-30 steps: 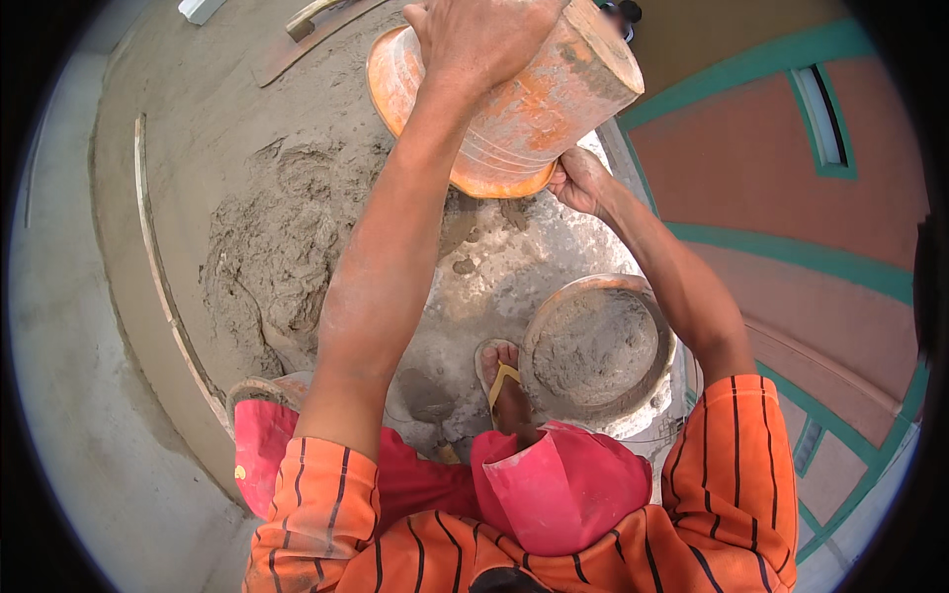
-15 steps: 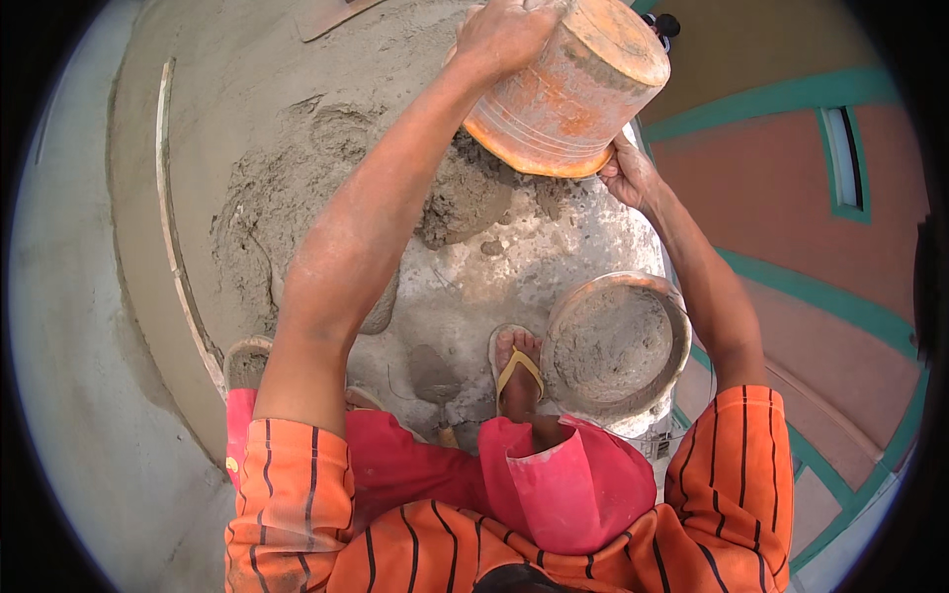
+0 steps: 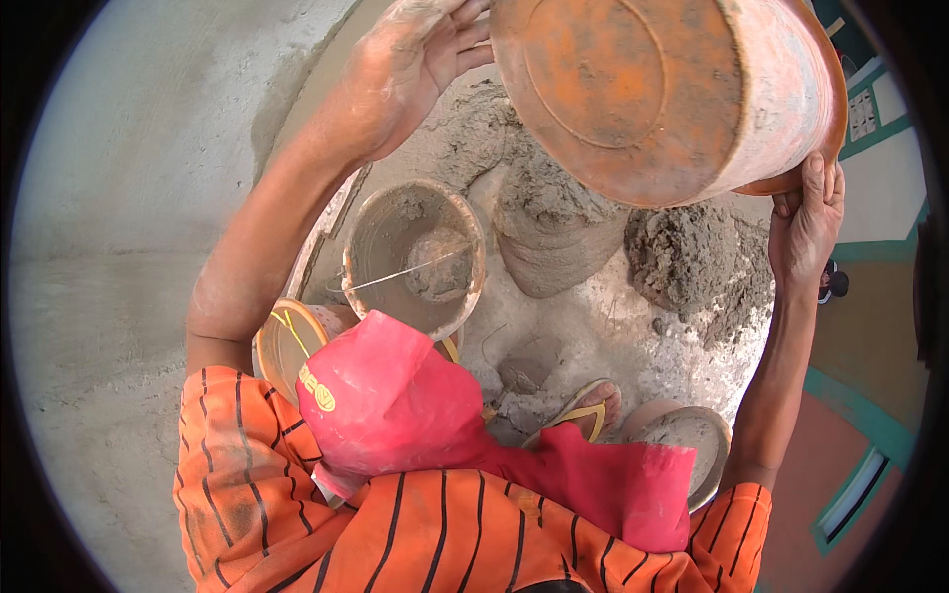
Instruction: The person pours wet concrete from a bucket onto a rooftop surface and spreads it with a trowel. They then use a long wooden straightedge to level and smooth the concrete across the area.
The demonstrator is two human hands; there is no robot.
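A large orange bucket (image 3: 613, 89), smeared with cement, is raised at the top of the view, tilted with its underside toward me. My right hand (image 3: 813, 212) is closed on its rim at the right. At the bucket's left edge my left hand (image 3: 420, 69) has its fingers stretched out and apart; whether the fingertips press on the bucket I cannot tell. Below it lie a smooth mound of wet mortar (image 3: 559, 222) and a rougher, darker heap (image 3: 682, 257). The bucket's inside is hidden from me.
A mortar-coated bucket with a wire handle (image 3: 474, 277) stands in front of my legs. Another bucket (image 3: 321, 321) is by my left leg, and a mortar-filled one (image 3: 707, 425) by my right. A trowel (image 3: 524, 374) lies near my sandalled foot (image 3: 593, 405). A grey wall (image 3: 148, 198) rises at the left.
The bucket has come closer and turned its underside toward me. My left hand's fingers have spread at its edge. My view has swung left, bringing two more buckets into sight.
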